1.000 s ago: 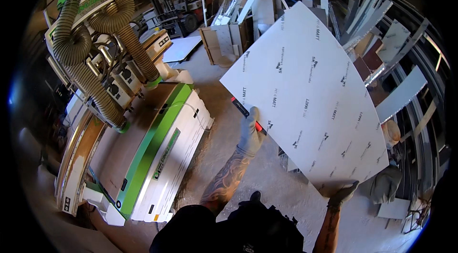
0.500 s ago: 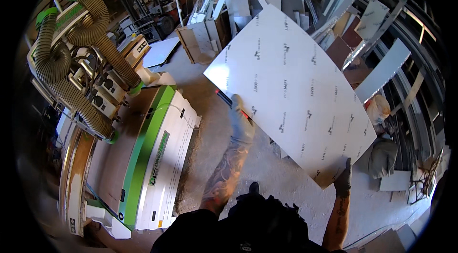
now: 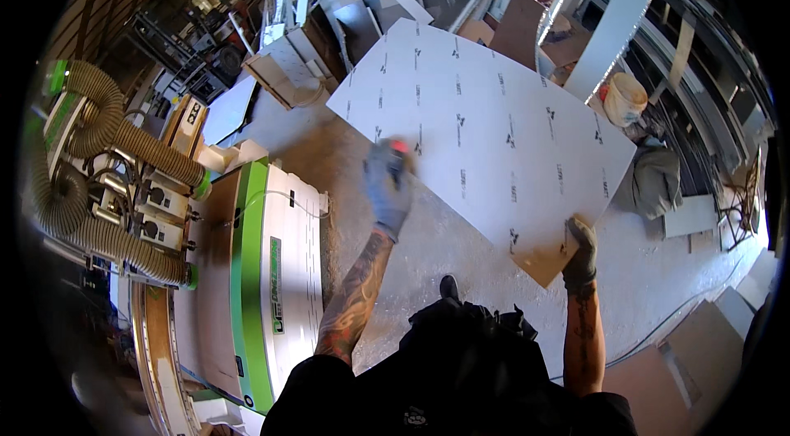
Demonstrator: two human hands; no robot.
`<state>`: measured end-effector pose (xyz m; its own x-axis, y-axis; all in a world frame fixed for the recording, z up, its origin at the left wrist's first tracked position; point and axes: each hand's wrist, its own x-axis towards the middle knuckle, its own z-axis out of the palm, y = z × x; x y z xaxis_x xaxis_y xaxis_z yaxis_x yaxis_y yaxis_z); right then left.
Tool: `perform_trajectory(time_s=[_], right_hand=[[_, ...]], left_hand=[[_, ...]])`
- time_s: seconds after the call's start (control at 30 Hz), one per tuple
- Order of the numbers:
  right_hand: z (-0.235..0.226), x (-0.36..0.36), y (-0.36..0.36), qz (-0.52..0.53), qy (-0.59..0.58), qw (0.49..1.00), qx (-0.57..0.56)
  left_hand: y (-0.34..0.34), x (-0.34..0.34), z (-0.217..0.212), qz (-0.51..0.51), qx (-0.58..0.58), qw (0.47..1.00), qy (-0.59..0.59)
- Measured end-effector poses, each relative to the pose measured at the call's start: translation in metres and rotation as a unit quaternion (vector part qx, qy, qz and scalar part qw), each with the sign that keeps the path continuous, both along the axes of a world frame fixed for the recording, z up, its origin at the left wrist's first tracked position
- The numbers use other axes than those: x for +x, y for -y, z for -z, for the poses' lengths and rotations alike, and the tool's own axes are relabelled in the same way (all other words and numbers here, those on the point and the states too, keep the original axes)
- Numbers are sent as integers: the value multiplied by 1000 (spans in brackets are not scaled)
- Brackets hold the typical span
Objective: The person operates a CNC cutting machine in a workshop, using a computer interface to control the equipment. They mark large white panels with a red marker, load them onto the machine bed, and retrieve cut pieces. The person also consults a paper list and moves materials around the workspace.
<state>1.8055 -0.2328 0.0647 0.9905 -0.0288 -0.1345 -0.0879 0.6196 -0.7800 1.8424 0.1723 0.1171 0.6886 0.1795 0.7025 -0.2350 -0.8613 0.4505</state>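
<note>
White panel (image 3: 485, 127) gripped at its edges by both gloved hands' closed fingers; green-trimmed machine (image 3: 255, 271) left; bucket (image 3: 625, 99) beyond.

Single head-worn fisheye view, which looked steeply down past the wearer's torso onto the workshop floor (image 3: 461, 230), near the raised forearms; straight edges curved toward the rim.

Grey glove on left hand (image 3: 387, 185), dark glove on right hand (image 3: 580, 248), tattooed forearms, black clothing.

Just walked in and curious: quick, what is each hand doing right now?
Left hand: gloved, gripping the left edge of the big white board.
Right hand: gloved, closed on the board's near corner.
</note>
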Motion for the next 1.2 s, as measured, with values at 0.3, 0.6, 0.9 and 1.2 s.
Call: perform_trajectory(time_s=[0.3,0.6,0.9,1.2], right_hand=[[-15,3,4,24,35,999,17],[-35,-47,32,41,21,999,9],[-30,-37,34,43,82,995,-30],[-35,-47,30,49,62,996,36]], left_hand=[[33,17,-68,357,101,913,-172],[-125,112,-111,141,84,977,-137],[10,74,-117,311,227,908,-165],[-22,75,-120,268,174,947,-36]])
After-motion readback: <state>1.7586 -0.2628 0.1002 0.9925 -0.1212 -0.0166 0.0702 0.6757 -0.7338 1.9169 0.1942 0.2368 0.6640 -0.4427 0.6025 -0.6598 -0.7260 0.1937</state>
